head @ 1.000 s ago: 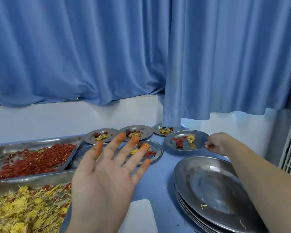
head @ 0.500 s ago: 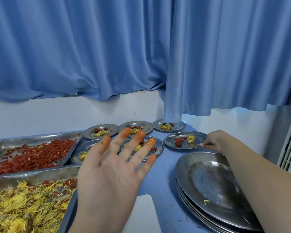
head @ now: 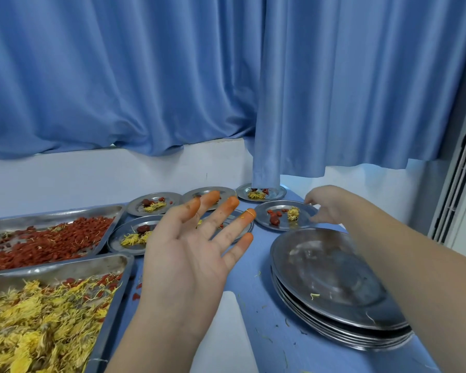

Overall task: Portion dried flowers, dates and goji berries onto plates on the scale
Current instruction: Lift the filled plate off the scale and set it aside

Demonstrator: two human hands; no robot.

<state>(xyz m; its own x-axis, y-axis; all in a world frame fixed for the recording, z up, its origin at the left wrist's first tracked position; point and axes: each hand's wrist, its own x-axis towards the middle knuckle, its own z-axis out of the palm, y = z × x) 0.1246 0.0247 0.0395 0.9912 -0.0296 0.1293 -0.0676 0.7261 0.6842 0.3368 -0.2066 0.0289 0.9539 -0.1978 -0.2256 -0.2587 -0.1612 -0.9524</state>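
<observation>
My left hand (head: 189, 259) hovers palm up over the table's middle, fingers spread and orange-stained at the tips, holding nothing. My right hand (head: 324, 204) sits at the right rim of a small steel plate (head: 281, 205) carrying goji berries, a date and a dried flower; its fingers are loosely spread beside the rim, apart from it. Several more filled small plates (head: 135, 244) lie in two rows behind my left hand. A white scale (head: 226, 335) shows at the bottom centre, partly hidden by my left forearm.
A steel tray of goji berries (head: 51, 238) and a tray of yellow dried flowers (head: 38, 319) fill the left. A stack of empty steel plates (head: 334, 281) stands at the right under my right forearm. Blue curtains (head: 226, 76) hang behind; one hem touches the far plate.
My right hand set the filled plate down on the table at the right of the rows and let go of its rim. My left hand stayed open in mid-air.
</observation>
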